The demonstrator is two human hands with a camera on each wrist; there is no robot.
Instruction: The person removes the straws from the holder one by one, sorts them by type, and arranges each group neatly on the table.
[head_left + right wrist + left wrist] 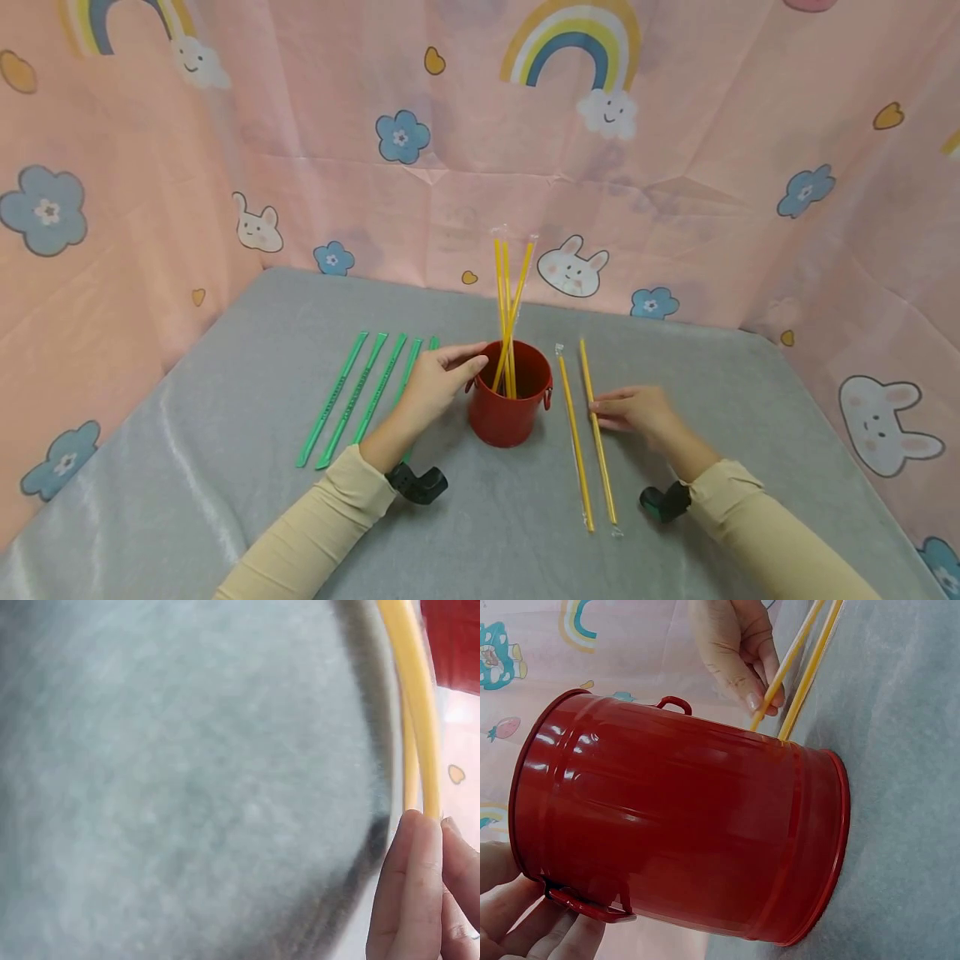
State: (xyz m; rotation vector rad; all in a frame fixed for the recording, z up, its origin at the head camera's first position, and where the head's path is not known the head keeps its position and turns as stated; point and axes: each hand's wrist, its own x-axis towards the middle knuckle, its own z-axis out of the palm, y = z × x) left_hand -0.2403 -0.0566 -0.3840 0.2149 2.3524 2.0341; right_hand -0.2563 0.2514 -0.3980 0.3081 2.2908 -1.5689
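A red metal bucket with small side handles stands upright on the grey cloth, several wrapped yellow straws leaning inside it. My left hand grips the bucket's left rim; in the left wrist view its fingers lie beside a handle. To the right of the bucket, my right hand pinches a wrapped yellow straw near its middle. Another wrapped yellow straw lies just left of that one. In the right wrist view, the fingertips meet around the straw.
Several green wrapped straws lie side by side left of the bucket, some partly behind my left hand and forearm. Grey cloth covers the table. A pink printed curtain surrounds its back and sides.
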